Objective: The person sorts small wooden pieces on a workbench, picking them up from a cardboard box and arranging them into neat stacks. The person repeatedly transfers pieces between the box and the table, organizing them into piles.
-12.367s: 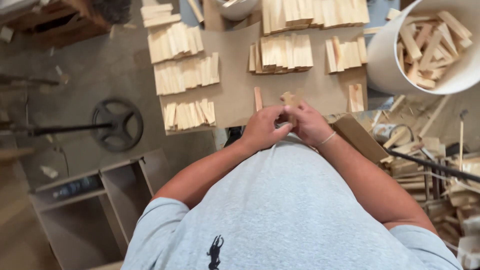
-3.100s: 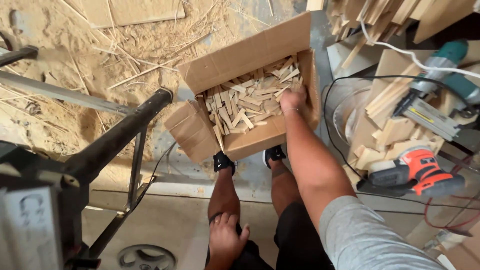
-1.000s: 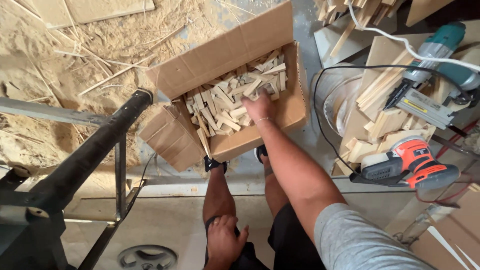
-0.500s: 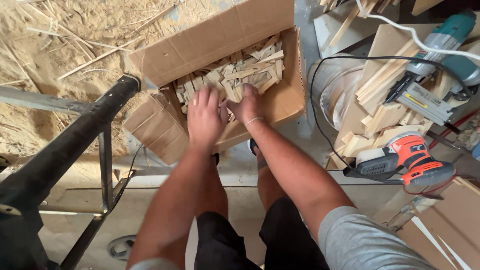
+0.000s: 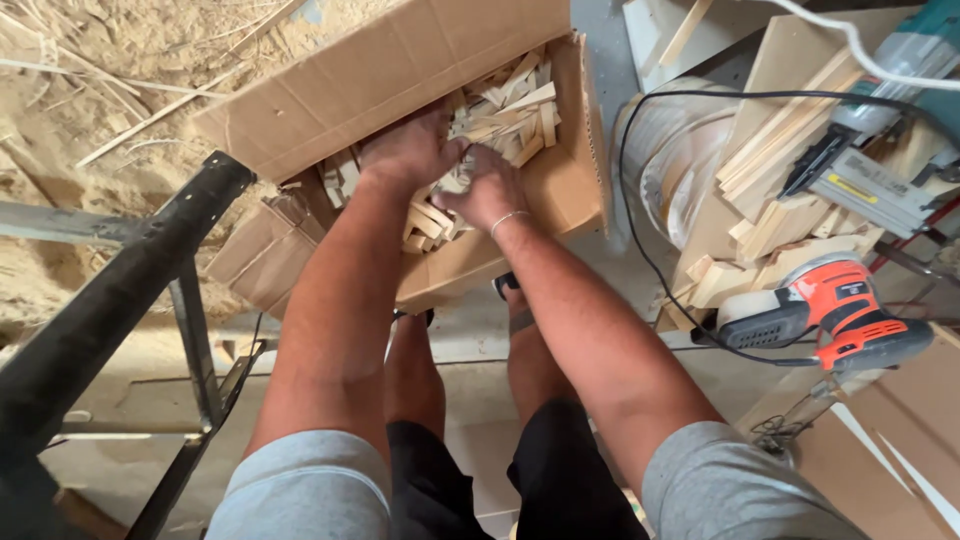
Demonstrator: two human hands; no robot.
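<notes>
Both hands are plunged into an open cardboard box (image 5: 560,190) that stands on the floor in front of the person's feet. The fingers of the left hand (image 5: 410,150) are spread and curled down over a heap of small wooden pieces (image 5: 505,110); their tips are buried among the wood. The right hand (image 5: 485,190), a thin bracelet at its wrist, is seen from the back, so whether its fingers are pressed together or pinching a piece cannot be told. The lower layers of wood are hidden by the arms and the box walls, and the far flap of the box is cut off by the top edge. The feet are mostly covered by the box and the legs.

The floor (image 5: 90,60) to the left is covered with sawdust and thin splinters. A dark metal frame (image 5: 110,310) is seen at the left, its base cut off. To the right, stacked wood offcuts (image 5: 770,240), an orange sander (image 5: 840,310) with a black cable, and a nail gun (image 5: 860,185) are crowded together, partly out of view.
</notes>
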